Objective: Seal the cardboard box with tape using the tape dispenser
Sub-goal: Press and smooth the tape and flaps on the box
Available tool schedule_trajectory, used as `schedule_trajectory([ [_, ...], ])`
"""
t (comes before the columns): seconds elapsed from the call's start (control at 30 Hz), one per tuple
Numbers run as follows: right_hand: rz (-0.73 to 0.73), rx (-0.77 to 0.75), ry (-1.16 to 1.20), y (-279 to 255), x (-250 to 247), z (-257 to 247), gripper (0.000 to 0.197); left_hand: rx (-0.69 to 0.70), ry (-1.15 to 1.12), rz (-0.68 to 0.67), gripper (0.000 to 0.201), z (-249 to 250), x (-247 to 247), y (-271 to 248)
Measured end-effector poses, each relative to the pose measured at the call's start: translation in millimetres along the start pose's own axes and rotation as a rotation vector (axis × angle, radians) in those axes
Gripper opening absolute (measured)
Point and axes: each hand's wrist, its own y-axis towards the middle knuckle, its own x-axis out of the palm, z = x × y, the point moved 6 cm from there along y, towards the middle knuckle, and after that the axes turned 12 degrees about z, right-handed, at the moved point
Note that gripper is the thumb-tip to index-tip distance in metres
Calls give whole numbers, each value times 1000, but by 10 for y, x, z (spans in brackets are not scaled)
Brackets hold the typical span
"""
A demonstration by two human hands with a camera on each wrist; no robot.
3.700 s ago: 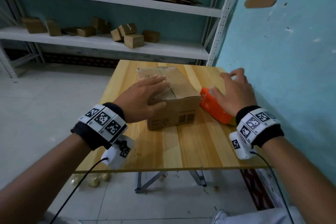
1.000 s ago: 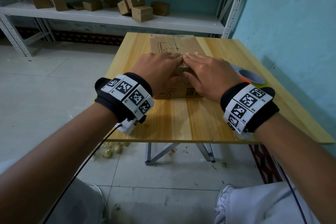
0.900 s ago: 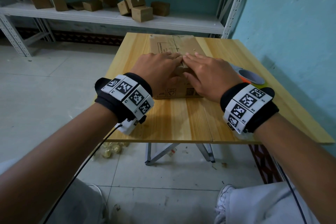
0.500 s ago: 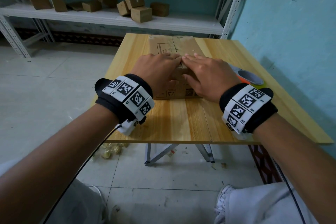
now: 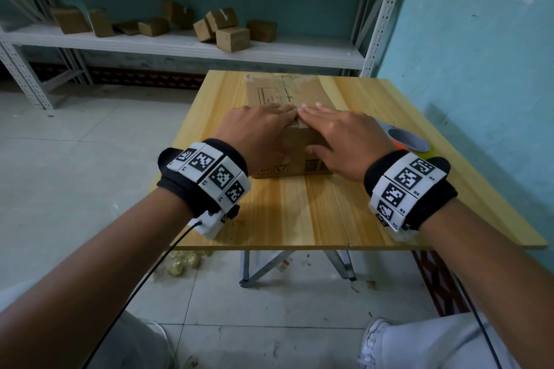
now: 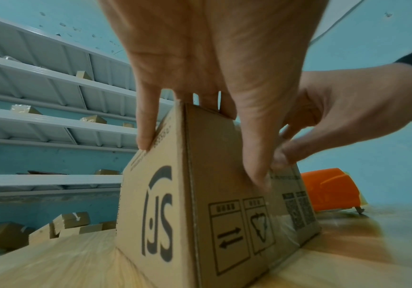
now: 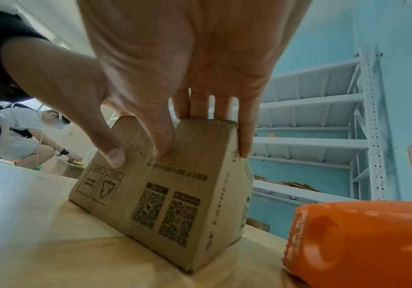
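Note:
The brown cardboard box (image 5: 284,90) stands in the middle of the wooden table (image 5: 299,213) with its flaps down. Both hands lie side by side on the near end of its top. My left hand (image 5: 269,129) presses with flat fingers, and its thumb (image 6: 256,155) runs down the front face. My right hand (image 5: 326,129) does the same, its thumb (image 7: 162,140) on the front face. A strip of clear tape (image 6: 281,214) shows down the front face. The orange tape dispenser (image 5: 404,141) lies on the table right of the box, untouched.
A blue wall (image 5: 479,69) runs close along the table's right edge. Behind the table a white metal shelf (image 5: 180,45) carries several small cardboard boxes. Another person (image 7: 27,132) crouches in the far background. Bare table lies between the box and the near edge.
3.7 s ago my right hand rested on the dispenser and my left on the box. Now both press on the box's near end. Over the last second they barely shifted.

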Motion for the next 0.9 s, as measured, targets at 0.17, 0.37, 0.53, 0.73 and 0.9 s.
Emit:
schedule_trajectory([
  [0.17, 39, 41, 179, -46, -15, 119, 74, -28, -93, 25, 68, -77, -56, -36],
  [0.37, 118, 51, 200, 10, -51, 137, 47, -22, -113, 57, 51, -131, -61, -13],
  [0.53, 105, 61, 159, 13, -32, 152, 56, 0, -96, 62, 50, -117, -76, 7],
  [0.73, 91, 60, 126, 6, -28, 128, 69, 7, -67, 26, 58, -91, -63, 4],
  [0.9, 109, 69, 189, -12, -39, 129, 64, -3, -60, 3, 71, -95, -28, -23],
])
